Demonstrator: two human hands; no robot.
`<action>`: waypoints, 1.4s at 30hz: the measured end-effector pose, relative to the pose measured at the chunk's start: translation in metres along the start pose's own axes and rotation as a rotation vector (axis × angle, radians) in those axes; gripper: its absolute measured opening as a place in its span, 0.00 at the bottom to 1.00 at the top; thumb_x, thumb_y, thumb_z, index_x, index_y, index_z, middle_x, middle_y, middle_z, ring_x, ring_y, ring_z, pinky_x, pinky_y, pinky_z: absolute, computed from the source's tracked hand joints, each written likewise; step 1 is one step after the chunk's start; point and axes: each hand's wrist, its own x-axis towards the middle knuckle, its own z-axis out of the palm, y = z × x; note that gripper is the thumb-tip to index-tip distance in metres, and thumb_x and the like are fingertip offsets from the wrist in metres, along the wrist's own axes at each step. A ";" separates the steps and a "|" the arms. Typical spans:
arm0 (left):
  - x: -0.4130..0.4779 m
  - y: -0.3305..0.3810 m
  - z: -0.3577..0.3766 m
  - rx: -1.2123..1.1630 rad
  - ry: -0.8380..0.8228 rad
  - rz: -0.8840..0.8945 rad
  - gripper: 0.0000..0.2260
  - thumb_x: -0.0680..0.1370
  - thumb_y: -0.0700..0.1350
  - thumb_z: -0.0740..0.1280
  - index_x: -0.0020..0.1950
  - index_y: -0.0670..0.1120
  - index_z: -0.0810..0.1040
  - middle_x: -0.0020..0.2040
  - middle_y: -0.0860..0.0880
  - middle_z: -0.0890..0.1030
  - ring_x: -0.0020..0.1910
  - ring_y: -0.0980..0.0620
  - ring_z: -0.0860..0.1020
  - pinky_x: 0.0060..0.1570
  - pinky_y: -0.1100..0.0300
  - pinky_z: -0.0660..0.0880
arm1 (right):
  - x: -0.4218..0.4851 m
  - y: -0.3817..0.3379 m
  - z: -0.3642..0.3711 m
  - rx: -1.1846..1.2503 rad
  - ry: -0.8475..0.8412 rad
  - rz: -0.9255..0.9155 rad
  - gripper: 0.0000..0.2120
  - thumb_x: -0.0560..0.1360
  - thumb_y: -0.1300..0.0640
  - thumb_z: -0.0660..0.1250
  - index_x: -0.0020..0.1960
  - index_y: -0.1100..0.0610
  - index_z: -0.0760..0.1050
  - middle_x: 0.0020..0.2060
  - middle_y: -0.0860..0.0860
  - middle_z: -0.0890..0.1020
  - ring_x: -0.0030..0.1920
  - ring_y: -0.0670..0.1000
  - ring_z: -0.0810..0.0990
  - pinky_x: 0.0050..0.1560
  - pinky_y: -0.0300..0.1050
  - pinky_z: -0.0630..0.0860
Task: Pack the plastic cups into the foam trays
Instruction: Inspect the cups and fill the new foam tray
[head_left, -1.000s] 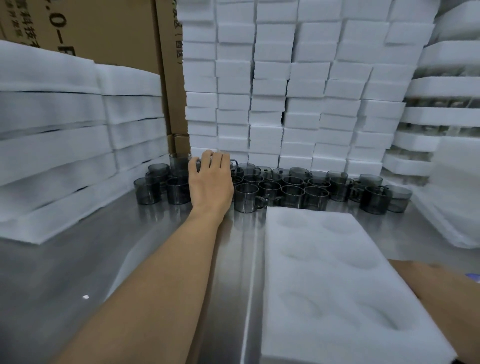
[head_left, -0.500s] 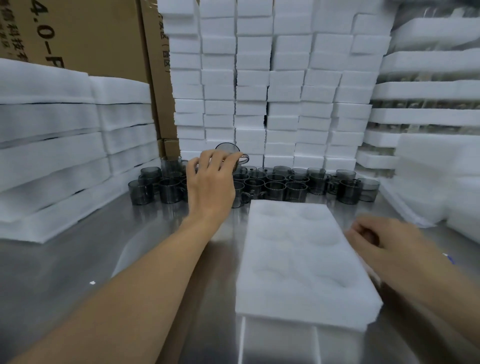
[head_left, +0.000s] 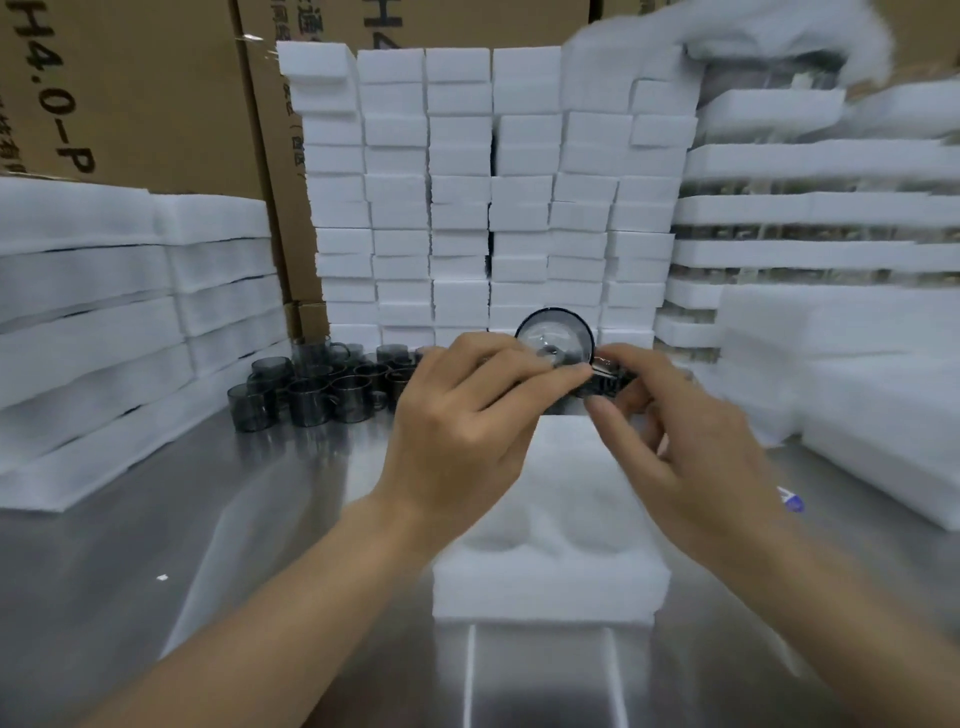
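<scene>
My left hand (head_left: 457, 431) holds a smoky grey plastic cup (head_left: 555, 340) tipped on its side, above the far end of a white foam tray (head_left: 550, 577). The cup's round end faces me. My right hand (head_left: 691, 441) meets it from the right, fingers pinching the cup's side or handle. The tray lies on the steel table in front of me, with shallow round hollows in its top; my hands hide its far half. Several more grey cups (head_left: 311, 384) stand grouped at the back of the table, left of my hands.
Stacked foam sheets (head_left: 104, 322) fill the left side. A wall of small foam blocks (head_left: 467, 208) rises behind the cups. Packed foam trays (head_left: 810, 208) and foam piles stand at the right. Cardboard boxes (head_left: 130, 93) stand at the back left. The steel table (head_left: 182, 545) surrounds the tray.
My left hand lifted a cup from the group and brought it right over the tray. My right hand rose from the tray's right edge and took hold of the cup too.
</scene>
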 end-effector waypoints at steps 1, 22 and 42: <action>0.001 0.005 0.002 0.000 0.008 0.012 0.11 0.81 0.34 0.73 0.60 0.45 0.89 0.48 0.50 0.87 0.50 0.42 0.85 0.46 0.45 0.79 | 0.001 -0.002 0.000 0.009 0.031 -0.019 0.12 0.81 0.40 0.62 0.63 0.40 0.74 0.46 0.35 0.80 0.38 0.47 0.80 0.37 0.40 0.72; -0.012 0.008 0.003 -0.203 -0.120 -0.408 0.24 0.80 0.50 0.74 0.76 0.46 0.76 0.69 0.51 0.80 0.66 0.51 0.76 0.68 0.66 0.69 | -0.004 -0.003 0.006 0.210 0.062 0.025 0.04 0.83 0.45 0.64 0.58 0.39 0.73 0.47 0.41 0.84 0.37 0.48 0.85 0.38 0.43 0.78; -0.016 0.006 0.006 -0.331 -0.180 -0.485 0.30 0.82 0.56 0.70 0.82 0.49 0.69 0.64 0.58 0.78 0.62 0.57 0.77 0.55 0.64 0.72 | 0.002 -0.014 -0.002 0.394 -0.041 0.233 0.15 0.85 0.45 0.64 0.45 0.50 0.81 0.37 0.48 0.84 0.32 0.50 0.83 0.34 0.39 0.73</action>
